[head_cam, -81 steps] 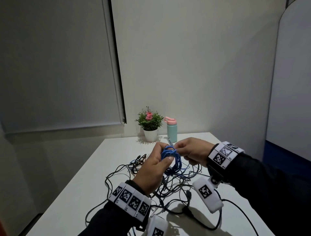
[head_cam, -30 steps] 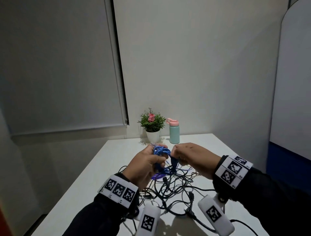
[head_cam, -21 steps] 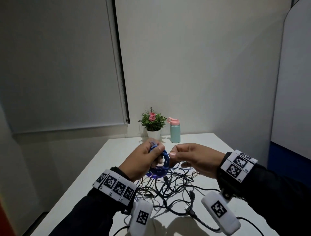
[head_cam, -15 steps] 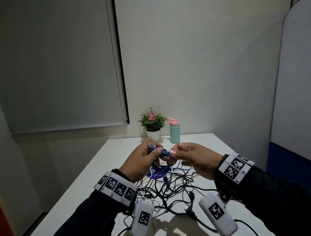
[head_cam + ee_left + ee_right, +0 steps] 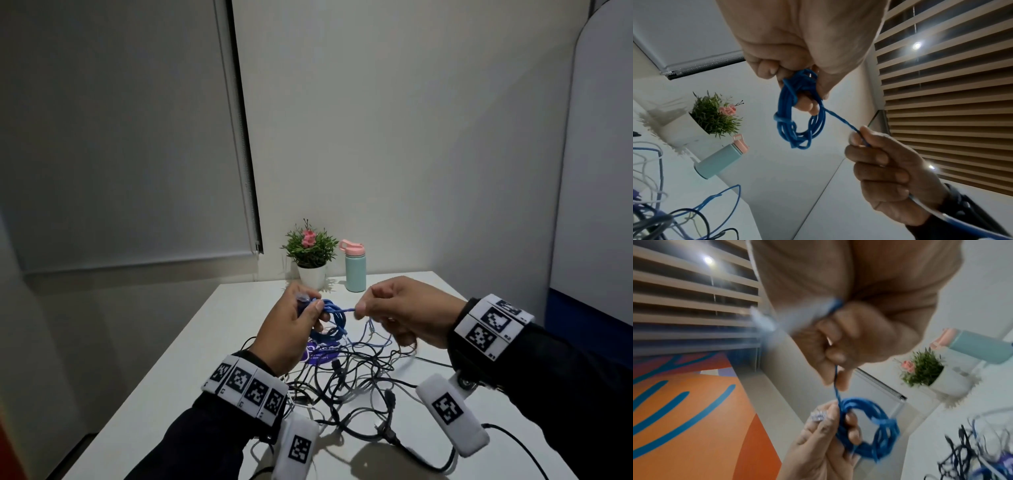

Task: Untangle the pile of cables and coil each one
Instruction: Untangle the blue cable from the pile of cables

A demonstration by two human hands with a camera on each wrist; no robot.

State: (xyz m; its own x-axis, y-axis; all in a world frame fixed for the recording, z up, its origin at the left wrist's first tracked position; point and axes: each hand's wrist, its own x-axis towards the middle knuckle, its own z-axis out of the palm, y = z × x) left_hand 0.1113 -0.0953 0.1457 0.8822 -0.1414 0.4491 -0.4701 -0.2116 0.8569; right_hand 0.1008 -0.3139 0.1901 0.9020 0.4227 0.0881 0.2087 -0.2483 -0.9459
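Observation:
A small coil of blue cable (image 5: 335, 317) (image 5: 799, 113) (image 5: 869, 426) hangs above the table, gripped at its top by my left hand (image 5: 301, 320) (image 5: 797, 73). A clear plug (image 5: 818, 416) sticks out beside the left thumb. My right hand (image 5: 387, 308) (image 5: 863, 138) (image 5: 836, 373) pinches the cable's free strand (image 5: 347, 310), drawn taut to the right of the coil. Below both hands a tangled pile of black, grey and blue cables (image 5: 349, 380) lies on the white table (image 5: 191, 377).
A potted plant (image 5: 310, 255) and a teal bottle with a pink lid (image 5: 354, 267) stand at the table's far edge by the wall. A purple round mat (image 5: 320, 353) lies under the pile. A black cable (image 5: 513, 445) trails toward the near right edge.
My hands have drawn apart: the right hand has pulled the blue strand out to the right of the coil, which the left hand keeps holding.

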